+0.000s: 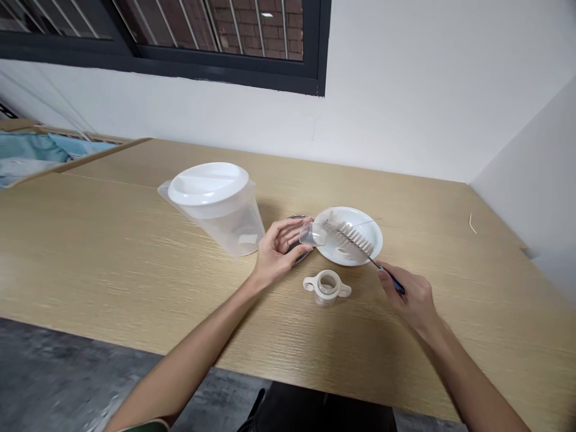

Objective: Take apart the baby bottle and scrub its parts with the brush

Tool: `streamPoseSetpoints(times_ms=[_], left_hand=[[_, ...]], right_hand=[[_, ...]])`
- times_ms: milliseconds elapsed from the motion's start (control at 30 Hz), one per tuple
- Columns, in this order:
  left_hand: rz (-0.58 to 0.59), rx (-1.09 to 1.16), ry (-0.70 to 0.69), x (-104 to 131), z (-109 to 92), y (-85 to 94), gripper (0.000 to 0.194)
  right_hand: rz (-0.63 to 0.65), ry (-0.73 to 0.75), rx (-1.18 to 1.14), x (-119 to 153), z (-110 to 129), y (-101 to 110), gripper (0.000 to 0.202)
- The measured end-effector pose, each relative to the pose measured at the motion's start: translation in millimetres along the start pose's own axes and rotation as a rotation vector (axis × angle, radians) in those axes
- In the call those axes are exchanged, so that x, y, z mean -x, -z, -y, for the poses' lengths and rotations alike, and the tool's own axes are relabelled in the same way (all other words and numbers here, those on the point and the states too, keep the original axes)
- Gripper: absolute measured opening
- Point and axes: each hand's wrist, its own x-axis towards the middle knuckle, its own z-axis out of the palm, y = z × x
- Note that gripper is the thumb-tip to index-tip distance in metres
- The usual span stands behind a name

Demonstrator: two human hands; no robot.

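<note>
My left hand point(281, 249) is closed around a small clear plastic cap point(312, 234), tilted with its open side towards the right. In my right hand point(411, 297) is the dark blue handle of a bottle brush point(357, 239), its pale bristles above the white bowl point(377, 249) and its tip close to the cap. Whether the tip touches the cap I cannot tell. A clear bottle with a white two-handled ring point(327, 287) stands upright between my hands, nearer to me. Partly hidden behind my left hand lies a round, metal-rimmed dish point(300, 259).
A translucent pitcher point(220, 210) with a white lid stands left of my left hand. A short pale strip point(472, 223) lies on the wooden table point(135, 252) at the far right. A white wall and a barred window rise behind the table.
</note>
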Motion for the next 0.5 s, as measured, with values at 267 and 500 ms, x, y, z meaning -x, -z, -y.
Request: streamPoseSetpoints(times_ms=[267,500], left_hand=[[-0.063,-0.131,-0.017,-4.5,-1.7,9.5,0.053],[-0.175,-0.231,0.118,-7.3,-5.3,13.8,0.05]], right_hand=[[0.035,0.081,-0.016,2.2,0.0,-3.2,0.032],[0.041,0.099,0.007,2.3,0.2,-4.0,0.032]])
